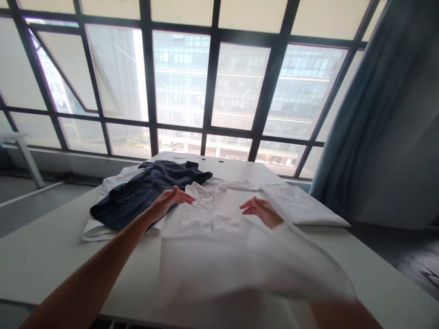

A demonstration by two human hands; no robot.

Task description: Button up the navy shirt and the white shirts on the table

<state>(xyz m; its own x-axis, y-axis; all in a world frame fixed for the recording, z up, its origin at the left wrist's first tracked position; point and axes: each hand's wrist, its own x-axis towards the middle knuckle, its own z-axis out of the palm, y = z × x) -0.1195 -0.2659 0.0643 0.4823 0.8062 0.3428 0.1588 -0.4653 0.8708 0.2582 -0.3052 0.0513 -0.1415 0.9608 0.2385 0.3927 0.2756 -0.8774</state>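
A white collared shirt (212, 214) lies spread on the white table (51, 256), its collar and button placket pointing away from me. Its lower part is blurred, as if the cloth is moving, and it hides most of my right forearm. My left hand (168, 203) is open, palm down, just left of the collar and holding nothing. My right hand (262, 211) is open with its fingers slightly curved, right of the collar and also empty. To the left, a navy shirt (147, 192) lies crumpled on a white garment (103, 230).
A flat white fabric layer (302, 205) lies at the table's right side. The table's far end stands against a tall gridded window (236, 87). A blue curtain (377, 114) hangs at the right, and a white side table (24, 151) stands at the left.
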